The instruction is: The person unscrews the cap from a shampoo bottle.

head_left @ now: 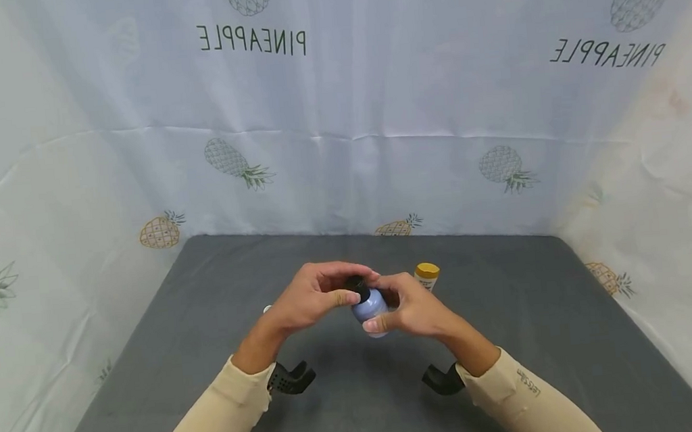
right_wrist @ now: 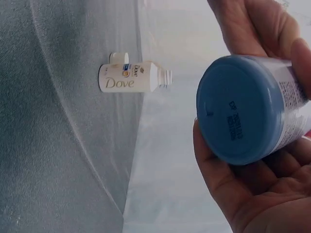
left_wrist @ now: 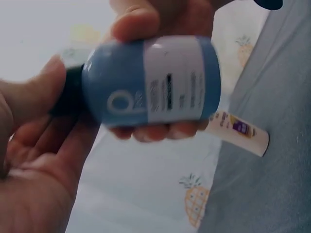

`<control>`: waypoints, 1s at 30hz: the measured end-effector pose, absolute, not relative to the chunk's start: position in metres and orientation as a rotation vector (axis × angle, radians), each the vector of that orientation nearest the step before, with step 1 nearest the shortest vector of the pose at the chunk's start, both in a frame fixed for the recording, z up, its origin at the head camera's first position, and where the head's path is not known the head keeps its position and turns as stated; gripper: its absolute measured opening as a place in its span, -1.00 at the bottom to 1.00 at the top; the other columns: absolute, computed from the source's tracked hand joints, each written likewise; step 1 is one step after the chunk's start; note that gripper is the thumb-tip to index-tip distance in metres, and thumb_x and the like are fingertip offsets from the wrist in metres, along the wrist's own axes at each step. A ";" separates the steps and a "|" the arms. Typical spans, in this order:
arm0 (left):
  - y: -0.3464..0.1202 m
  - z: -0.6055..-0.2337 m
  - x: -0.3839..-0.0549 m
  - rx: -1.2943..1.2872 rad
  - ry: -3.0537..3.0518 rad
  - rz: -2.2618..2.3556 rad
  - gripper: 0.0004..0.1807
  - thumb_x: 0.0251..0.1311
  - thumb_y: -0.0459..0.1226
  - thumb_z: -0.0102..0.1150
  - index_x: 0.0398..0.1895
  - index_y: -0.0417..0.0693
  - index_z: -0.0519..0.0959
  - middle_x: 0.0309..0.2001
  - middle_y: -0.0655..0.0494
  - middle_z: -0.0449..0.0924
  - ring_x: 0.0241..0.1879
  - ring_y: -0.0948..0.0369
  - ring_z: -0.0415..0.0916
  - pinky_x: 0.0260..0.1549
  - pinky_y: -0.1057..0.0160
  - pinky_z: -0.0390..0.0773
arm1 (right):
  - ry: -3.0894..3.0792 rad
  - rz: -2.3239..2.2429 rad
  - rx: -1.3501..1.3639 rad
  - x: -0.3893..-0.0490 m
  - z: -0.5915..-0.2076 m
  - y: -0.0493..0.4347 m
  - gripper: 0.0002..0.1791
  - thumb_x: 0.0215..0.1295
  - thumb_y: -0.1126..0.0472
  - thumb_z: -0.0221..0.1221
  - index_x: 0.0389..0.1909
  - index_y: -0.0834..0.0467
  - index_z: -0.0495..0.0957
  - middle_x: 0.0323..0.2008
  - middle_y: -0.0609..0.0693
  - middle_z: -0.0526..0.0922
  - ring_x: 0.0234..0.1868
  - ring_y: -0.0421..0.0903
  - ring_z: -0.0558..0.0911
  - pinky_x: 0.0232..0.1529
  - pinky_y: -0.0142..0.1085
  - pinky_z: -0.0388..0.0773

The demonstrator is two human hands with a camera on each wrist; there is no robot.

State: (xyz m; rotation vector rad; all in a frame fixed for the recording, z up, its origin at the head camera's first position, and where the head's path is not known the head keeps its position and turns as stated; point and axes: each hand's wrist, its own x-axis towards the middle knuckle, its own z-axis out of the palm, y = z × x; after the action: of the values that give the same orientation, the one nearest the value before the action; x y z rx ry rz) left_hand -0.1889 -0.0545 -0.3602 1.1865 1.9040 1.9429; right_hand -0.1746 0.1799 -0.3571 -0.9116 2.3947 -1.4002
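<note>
A blue bottle [head_left: 368,307] with a white label and a black cap [head_left: 357,286] is held up above the table, tilted. My left hand [head_left: 316,298] pinches the black cap between thumb and fingers. The bottle's body is in the grip of my right hand [head_left: 413,305], thumb on the near side and fingers around the far side. In the left wrist view the cap [left_wrist: 70,91] sits at the bottle's neck; whether it is loose I cannot tell. The bottle's base [right_wrist: 238,111] faces the right wrist camera, with printed date text.
A white bottle with a yellow cap [head_left: 427,270] stands behind my right hand. In the right wrist view, a white Dove bottle [right_wrist: 124,83] with a bare threaded neck stands beside a small white cap-like piece [right_wrist: 119,58]. A pineapple-print curtain [head_left: 336,94] surrounds the grey table [head_left: 349,405].
</note>
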 end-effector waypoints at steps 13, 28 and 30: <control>-0.029 -0.357 -0.169 0.903 2.234 2.221 -0.71 0.19 -0.59 0.31 0.00 -0.42 0.69 -0.02 -0.37 0.74 -0.10 0.45 0.73 -0.05 0.38 0.72 | 2.532 -1.459 -0.830 -0.163 -0.354 0.169 -0.43 0.25 0.22 0.45 0.23 0.36 0.58 -0.02 0.24 0.76 -0.16 -0.07 0.79 -0.13 -0.32 0.75; -0.039 -0.356 -0.171 1.134 2.053 2.112 -0.57 0.34 -0.44 0.31 0.26 -0.35 0.57 0.23 -0.35 0.62 0.16 0.31 0.67 0.15 0.33 0.67 | 2.578 -1.398 -0.820 -0.161 -0.348 0.171 -0.21 0.21 0.18 0.50 0.40 0.40 0.44 0.15 0.26 0.71 -0.02 0.06 0.80 -0.08 -0.23 0.78; -0.048 -0.354 -0.177 1.226 1.947 2.008 -0.53 0.39 -0.41 0.26 0.34 -0.36 0.51 0.32 -0.37 0.55 0.23 0.31 0.63 0.20 0.30 0.65 | 2.503 -1.403 -0.898 -0.164 -0.344 0.175 -0.28 0.20 0.20 0.50 0.34 0.38 0.51 0.06 0.22 0.75 -0.10 0.00 0.79 -0.12 -0.26 0.77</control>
State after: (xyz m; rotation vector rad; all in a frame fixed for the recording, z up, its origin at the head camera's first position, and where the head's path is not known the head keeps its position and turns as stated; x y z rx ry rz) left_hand -0.1769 -0.0484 -0.3535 1.2260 1.9473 2.0083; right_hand -0.1637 0.1746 -0.3444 -0.8980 2.5027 -1.4031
